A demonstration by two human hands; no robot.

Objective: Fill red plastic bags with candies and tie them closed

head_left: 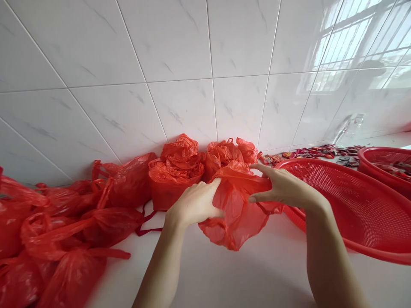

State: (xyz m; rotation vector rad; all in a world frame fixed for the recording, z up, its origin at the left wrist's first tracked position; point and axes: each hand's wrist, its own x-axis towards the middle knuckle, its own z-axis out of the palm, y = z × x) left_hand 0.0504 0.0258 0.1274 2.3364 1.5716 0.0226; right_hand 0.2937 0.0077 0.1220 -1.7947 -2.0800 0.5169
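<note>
A thin red plastic bag point(239, 209) hangs between my two hands above the white surface, with no contents visible through it. My left hand point(197, 203) is at the bag's left side, thumb and fingers spread apart, the fingertips partly hidden by the plastic. On the other side, my right hand point(278, 184) has its thumb and fingers apart against the bag's upper right edge. Just behind my hands, crumpled red bags point(224, 154) and a red bundle topped with bunched bags point(176, 171) stand against the wall.
Tied red bags point(109, 222) pile up at the left. A large red mesh basket point(346, 205) stands at the right, beside another red basket point(388, 167) holding small packets. More small packets point(317, 152) lie along the tiled wall point(183, 102), near a clear plastic container point(349, 128).
</note>
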